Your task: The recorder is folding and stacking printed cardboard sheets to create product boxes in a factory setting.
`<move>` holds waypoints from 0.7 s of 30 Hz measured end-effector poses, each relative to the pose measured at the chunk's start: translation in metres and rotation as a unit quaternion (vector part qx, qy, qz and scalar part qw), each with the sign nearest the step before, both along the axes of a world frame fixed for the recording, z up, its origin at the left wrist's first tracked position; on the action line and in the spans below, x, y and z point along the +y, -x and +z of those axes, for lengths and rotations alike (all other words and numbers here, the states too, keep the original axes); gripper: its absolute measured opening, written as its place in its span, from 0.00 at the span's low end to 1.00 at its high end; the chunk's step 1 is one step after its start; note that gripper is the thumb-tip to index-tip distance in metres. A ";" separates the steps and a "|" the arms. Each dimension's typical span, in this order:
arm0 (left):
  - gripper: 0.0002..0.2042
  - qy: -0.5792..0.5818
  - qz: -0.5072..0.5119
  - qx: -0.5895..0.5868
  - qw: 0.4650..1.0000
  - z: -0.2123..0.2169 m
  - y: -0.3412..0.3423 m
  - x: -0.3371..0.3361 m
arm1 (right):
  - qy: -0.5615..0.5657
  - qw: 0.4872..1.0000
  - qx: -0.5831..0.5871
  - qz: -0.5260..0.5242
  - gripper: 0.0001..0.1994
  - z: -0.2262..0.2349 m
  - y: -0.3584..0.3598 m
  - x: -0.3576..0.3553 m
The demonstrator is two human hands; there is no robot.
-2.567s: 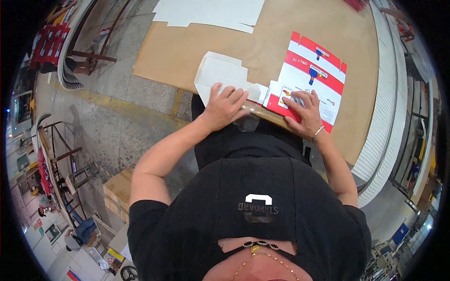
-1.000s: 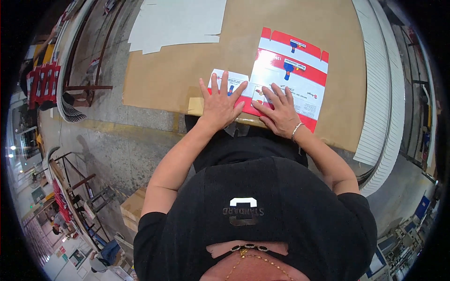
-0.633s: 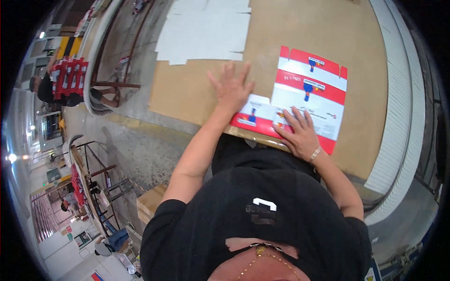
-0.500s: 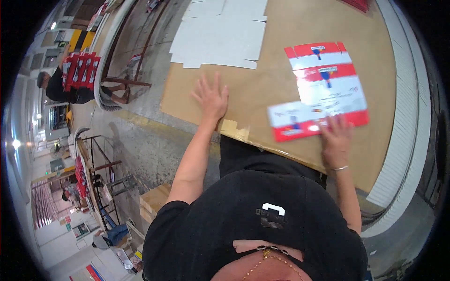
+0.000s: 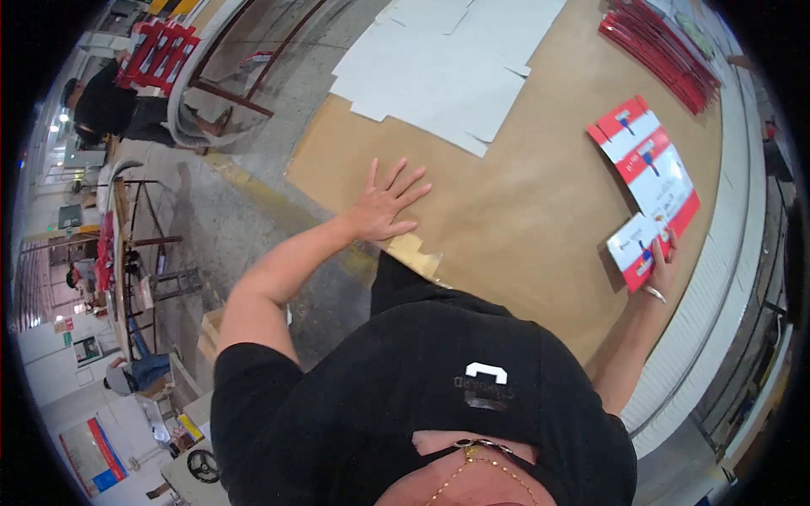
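Note:
My left hand [image 5: 390, 202] lies flat on the brown tabletop [image 5: 498, 223] near its front edge, fingers spread and nothing in them. On the right side of the table is a flat printed carton blank [image 5: 662, 181] in red and white with blue pictures. My right hand [image 5: 662, 266] has hold of the blank's near end, fingers on its printed face; the thumb is not clearly seen. The blank's left flap [image 5: 631, 246] looks slightly raised, with a shadow beside it. Beyond my left hand lie white, plain-faced carton blanks [image 5: 439, 63].
A stack of red flat pieces [image 5: 658, 52] lies at the far right of the table. A pale ribbed strip [image 5: 721, 278] runs along the right edge. Yellowish tape [image 5: 413, 253] marks the front edge. At the left, a person [image 5: 110, 105] carries a red bundle; others are farther off.
My right hand has moved right with the carton blank, which has turned. My left hand's fingers have spread wider. The view has shifted, bringing the red stack further into sight.

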State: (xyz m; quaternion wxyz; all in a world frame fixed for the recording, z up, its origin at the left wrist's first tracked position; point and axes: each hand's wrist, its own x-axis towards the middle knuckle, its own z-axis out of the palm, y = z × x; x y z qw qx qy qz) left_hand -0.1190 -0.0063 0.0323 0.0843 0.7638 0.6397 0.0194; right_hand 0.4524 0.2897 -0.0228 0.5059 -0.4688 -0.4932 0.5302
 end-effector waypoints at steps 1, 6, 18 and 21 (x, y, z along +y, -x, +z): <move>0.38 0.022 -0.057 0.007 0.998 0.004 0.004 0.001 | 0.042 0.997 0.058 0.023 0.25 0.003 0.019 0.006; 0.35 0.029 -0.074 -0.003 0.997 0.008 0.009 -0.007 | 0.019 0.988 -0.046 0.148 0.19 -0.003 0.037 0.055; 0.28 -0.127 0.292 -0.073 0.945 -0.001 0.010 -0.013 | 0.024 0.958 -0.107 -0.266 0.11 0.007 0.160 0.274; 0.27 -0.107 0.295 -0.074 0.947 -0.003 0.007 -0.009 | 0.013 0.883 -0.267 -0.385 0.15 0.009 0.226 0.315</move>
